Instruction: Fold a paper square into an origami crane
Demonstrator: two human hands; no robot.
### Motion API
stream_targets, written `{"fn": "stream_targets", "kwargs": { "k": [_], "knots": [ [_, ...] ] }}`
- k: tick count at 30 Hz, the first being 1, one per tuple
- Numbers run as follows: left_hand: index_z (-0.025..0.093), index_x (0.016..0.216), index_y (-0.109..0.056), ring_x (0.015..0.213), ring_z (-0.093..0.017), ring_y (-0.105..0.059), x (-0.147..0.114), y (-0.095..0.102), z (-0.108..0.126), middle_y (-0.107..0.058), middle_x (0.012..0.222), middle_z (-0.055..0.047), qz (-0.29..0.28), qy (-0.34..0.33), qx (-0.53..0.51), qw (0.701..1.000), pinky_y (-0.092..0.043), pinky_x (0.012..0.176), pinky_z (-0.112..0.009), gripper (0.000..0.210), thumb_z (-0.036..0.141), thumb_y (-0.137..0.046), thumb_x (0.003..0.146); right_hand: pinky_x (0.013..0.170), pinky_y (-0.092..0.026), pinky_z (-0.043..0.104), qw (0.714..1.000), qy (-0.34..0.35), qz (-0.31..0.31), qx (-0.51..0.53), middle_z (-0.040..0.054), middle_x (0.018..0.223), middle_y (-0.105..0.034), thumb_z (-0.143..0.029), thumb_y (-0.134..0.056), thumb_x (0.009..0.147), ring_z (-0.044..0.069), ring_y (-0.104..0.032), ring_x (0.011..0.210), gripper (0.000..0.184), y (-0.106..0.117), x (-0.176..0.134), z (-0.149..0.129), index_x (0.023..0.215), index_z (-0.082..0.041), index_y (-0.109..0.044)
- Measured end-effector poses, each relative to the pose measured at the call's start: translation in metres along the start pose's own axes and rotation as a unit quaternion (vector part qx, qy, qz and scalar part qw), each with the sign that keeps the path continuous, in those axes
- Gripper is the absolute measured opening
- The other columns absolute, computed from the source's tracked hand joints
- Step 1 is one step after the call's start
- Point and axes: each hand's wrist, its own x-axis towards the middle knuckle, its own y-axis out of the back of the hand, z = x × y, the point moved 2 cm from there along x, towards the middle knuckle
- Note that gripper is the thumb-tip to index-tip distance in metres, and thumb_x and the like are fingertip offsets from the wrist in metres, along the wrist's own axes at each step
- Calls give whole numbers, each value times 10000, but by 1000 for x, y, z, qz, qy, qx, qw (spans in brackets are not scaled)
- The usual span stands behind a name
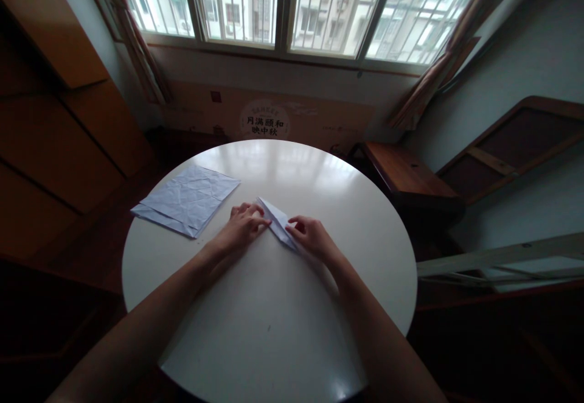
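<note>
A small folded piece of white paper [276, 223], long and pointed at its far end, lies at a slant near the middle of the round table. My left hand [249, 220] is at its left edge, fingers bent, with thumb and fingertip pressed against the paper. On the other side my right hand [309, 232] pinches the right edge between thumb and fingers. Some of the paper's near end is covered by the right hand.
Creased white paper sheets [187, 199] lie at the table's left, slightly over its edge. The white round table [274, 342] fills the middle. A brown wooden table [406, 171] stands behind it at right, below the window [283, 10].
</note>
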Motion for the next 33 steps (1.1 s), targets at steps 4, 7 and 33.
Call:
{"fn": "stream_targets", "kwargs": {
  "k": [4,7,33],
  "knots": [
    [277,1049,-684,1050,-250,-498,0,-3,4,-598,1104,-71,6,27,15,999,-312,889,-416,230,359,-571,867,674,-414,257,996,87,-21,9,27,729,-664,-328,-555,876,141,-579,671,230,-12,-3,-10,932,-190,-730],
    [242,1053,-667,1034,-250,-517,0,-4,9,-593,1079,-78,-6,27,10,1000,-329,877,-403,296,436,-579,847,745,-439,279,993,119,-2,-3,47,790,-662,-307,-587,860,161,-584,767,194,-16,-3,-11,917,-205,-742],
    [356,1296,-514,1043,-231,-444,-3,8,19,-556,1190,-54,-92,-58,18,994,-280,890,-374,420,187,-483,913,924,-362,428,983,165,12,-76,64,1096,-609,-334,-763,720,252,-457,1092,272,-7,-8,-12,985,-293,-718]
  ]
}}
